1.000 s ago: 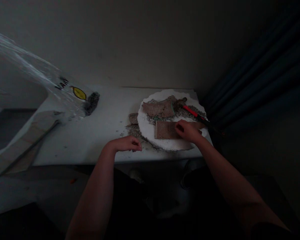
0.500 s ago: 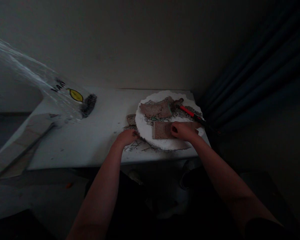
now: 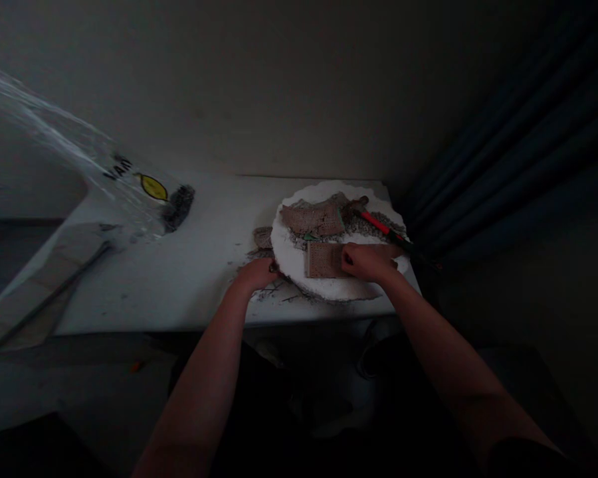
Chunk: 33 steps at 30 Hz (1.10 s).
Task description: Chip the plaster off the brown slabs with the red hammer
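A round white foam slab [image 3: 329,287] lies at the right end of a white table [image 3: 179,279]. On it rest a brown rectangular tile piece [image 3: 323,260], a larger broken brown piece [image 3: 313,218] and grey rubble. My right hand [image 3: 366,261] is curled over the right part of the rectangular piece, pressing it down. My left hand [image 3: 256,273] sits with bent fingers at the slab's left edge, among grey crumbs; whether it holds anything is hidden. A red-handled tool [image 3: 383,227] lies on the slab behind my right hand.
A clear plastic bag [image 3: 94,179] with a yellow label and dark grit lies at the table's left. A small brown fragment [image 3: 263,237] sits beside the slab. Dark curtains [image 3: 503,153] hang at the right, a grey wall stands behind. The room is dim.
My left hand moved from the table's front edge up and right to the slab's left rim. My right hand stayed on the rectangular piece.
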Each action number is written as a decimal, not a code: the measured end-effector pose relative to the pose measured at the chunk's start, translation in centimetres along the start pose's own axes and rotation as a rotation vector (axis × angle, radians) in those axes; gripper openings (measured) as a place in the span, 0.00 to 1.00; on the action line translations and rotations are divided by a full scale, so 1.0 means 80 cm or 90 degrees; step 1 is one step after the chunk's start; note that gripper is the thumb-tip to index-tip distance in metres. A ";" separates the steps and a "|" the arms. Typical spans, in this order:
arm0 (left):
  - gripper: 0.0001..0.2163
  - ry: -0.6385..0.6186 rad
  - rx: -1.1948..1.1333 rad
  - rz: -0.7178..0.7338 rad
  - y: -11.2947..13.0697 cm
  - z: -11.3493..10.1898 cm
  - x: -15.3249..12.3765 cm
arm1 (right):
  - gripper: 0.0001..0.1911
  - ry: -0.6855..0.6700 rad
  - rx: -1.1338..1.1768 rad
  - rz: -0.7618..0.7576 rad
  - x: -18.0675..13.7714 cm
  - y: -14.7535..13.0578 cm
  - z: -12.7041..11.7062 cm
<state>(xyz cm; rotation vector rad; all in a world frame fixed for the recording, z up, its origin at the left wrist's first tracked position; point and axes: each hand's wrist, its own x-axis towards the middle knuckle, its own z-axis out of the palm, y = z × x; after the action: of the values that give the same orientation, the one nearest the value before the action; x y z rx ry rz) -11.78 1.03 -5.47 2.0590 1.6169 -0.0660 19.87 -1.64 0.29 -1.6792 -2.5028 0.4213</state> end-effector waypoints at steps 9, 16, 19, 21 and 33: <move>0.10 0.168 0.001 -0.150 0.009 -0.018 -0.009 | 0.01 -0.013 0.013 0.003 0.003 0.003 0.002; 0.11 0.458 -0.043 0.228 0.095 0.009 -0.017 | 0.02 -0.033 0.026 0.008 0.005 0.008 0.002; 0.17 0.352 -0.023 0.353 0.134 0.035 -0.014 | 0.02 -0.028 0.021 -0.010 0.007 0.009 0.002; 0.21 0.319 -0.020 0.376 0.148 0.042 -0.010 | 0.03 -0.028 0.010 -0.022 0.007 0.009 0.002; 0.20 0.284 -0.022 0.370 0.150 0.037 0.000 | 0.05 -0.024 0.030 -0.019 0.003 0.006 -0.003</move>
<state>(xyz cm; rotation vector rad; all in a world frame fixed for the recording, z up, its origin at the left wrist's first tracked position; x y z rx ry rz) 0.06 -2.10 -3.63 2.5531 1.1552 0.6577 20.25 -1.23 0.34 -1.6310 -2.5198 0.5091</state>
